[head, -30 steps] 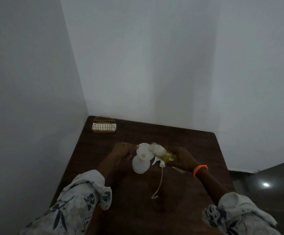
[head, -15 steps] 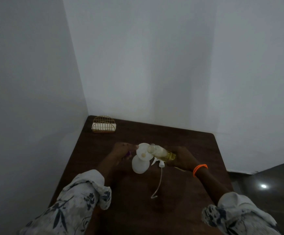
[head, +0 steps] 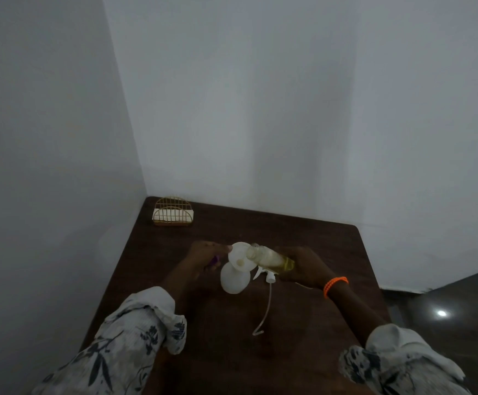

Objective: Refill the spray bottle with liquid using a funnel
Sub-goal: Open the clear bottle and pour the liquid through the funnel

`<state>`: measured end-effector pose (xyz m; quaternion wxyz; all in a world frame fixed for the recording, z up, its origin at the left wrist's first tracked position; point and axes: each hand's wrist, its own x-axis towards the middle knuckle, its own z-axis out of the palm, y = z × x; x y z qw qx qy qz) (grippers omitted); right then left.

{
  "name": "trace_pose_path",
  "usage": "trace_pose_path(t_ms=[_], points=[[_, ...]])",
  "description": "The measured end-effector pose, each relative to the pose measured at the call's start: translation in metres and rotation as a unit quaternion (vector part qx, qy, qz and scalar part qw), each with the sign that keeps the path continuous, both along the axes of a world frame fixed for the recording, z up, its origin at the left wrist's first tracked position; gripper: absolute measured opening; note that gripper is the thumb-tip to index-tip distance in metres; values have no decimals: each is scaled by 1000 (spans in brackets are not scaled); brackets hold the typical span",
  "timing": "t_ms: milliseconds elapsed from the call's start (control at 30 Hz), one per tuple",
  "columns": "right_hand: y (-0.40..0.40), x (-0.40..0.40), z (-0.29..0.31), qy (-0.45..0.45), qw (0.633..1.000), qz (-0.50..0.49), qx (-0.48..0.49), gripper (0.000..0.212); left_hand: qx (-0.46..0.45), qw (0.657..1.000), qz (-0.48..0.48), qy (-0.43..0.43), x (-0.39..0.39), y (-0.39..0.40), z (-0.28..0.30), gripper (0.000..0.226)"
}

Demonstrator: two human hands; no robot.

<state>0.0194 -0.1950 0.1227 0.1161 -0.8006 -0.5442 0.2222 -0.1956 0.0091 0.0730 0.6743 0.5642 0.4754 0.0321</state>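
Observation:
A white spray bottle (head: 233,279) stands upright in the middle of the dark wooden table (head: 303,238), with a white funnel (head: 239,256) seated in its neck. My left hand (head: 205,253) pinches the funnel's left rim and also holds something small and purple. My right hand (head: 303,266) grips a clear bottle of yellow liquid (head: 270,259), tipped nearly flat with its mouth over the funnel. The white spray head (head: 265,275) lies on the table right of the bottle, its thin dip tube (head: 265,309) trailing toward me.
A gold wire holder (head: 173,210) with white napkins sits at the table's far left corner, close to the two white walls. The table's right edge drops to a dark floor.
My right hand has tilted the clear bottle further down toward horizontal, bringing its mouth lower over the funnel. The left hand and spray bottle have stayed put.

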Motion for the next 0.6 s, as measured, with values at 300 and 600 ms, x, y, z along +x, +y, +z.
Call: trace_pose_path(t_ms=[300, 600], points=[[0, 3, 0, -13, 1000, -1, -3, 70, -8, 1000, 3, -12, 1, -1, -2, 32], [-1, 5, 2, -19, 1000, 4, 3, 69, -2, 1000, -5, -2, 1, 0, -4, 34]])
